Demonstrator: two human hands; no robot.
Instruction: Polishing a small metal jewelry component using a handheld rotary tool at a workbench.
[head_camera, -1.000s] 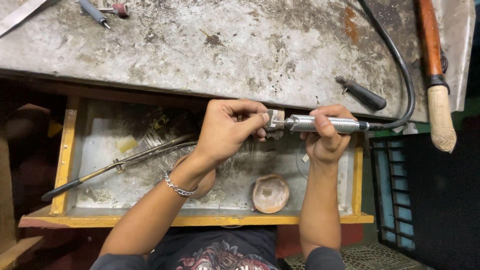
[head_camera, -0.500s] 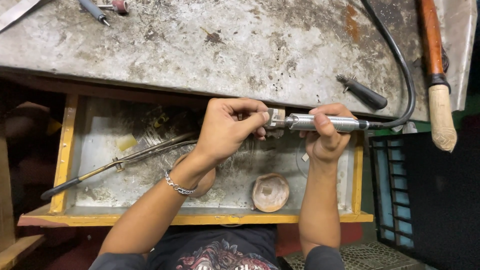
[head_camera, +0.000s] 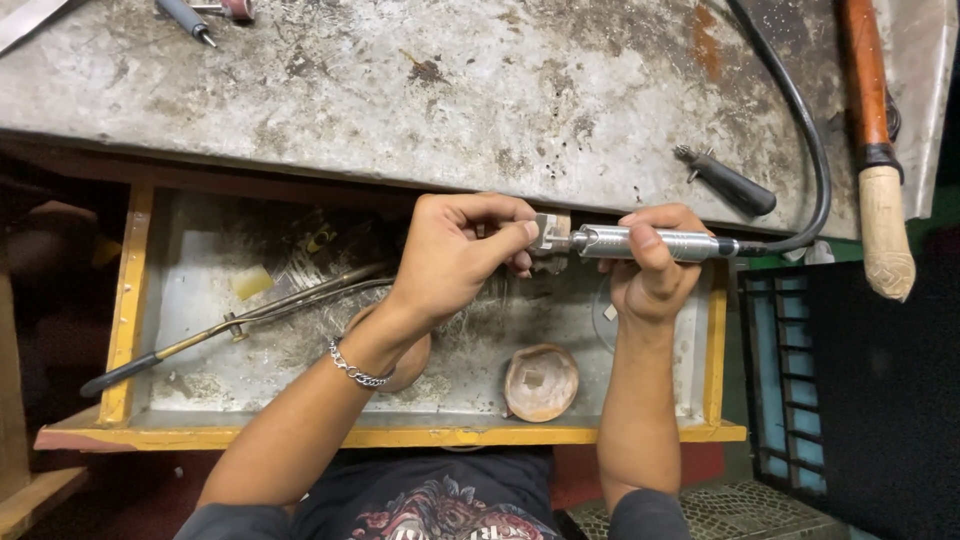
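Rotary handpiece (head_camera: 650, 243) clamped in your right hand (head_camera: 655, 275), tip meeting small metal piece (head_camera: 547, 235) pinched in your left hand (head_camera: 455, 260), over open drawer (head_camera: 125, 300) at bench (head_camera: 480, 90) edge. Grinding looks mid-way; finish unclear.

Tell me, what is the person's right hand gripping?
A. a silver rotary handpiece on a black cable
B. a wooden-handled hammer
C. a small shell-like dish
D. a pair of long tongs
A: the right hand wraps the silver handpiece, its black cable curving off over the bench.

Single head view, looking steeply down, close over workbench (head_camera: 480, 90) edge and open drawer (head_camera: 420, 436).
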